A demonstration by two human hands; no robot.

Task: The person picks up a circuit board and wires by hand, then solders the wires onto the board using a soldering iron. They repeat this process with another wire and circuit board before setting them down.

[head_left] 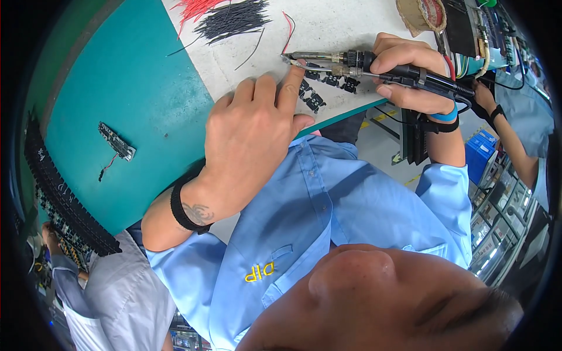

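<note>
1. Bench [134, 105]: teal mat on the left, and a white sheet [333, 26] laid over its far right part. The near edge runs diagonally past the person's blue shirt.
2. Left hand [252, 131]: rests knuckles-up on the white sheet near the bench edge, with a black band on the wrist. The index finger is stretched out, its tip touching the metal tip of the soldering iron; the other fingers are loosely curled. Whether it pinches anything small under the fingertip, cannot tell.
3. Right hand [410, 73]: clenched around the black handle of the soldering iron [357, 61], blue and black bands on the wrist. The iron lies nearly level, its tip pointing left, just over the white sheet.
4. Row of small black connectors [328, 82]: lying on the sheet directly under the iron, between the two hands.
5. Bundle of cut black wires [234, 20] and red wires [196, 7]: far side of the sheet, well apart from the hands.
6. Small circuit board [117, 141] with a red lead: alone on the teal mat, far left.
7. Tape roll [422, 14]: far right, beyond the right hand.
</note>
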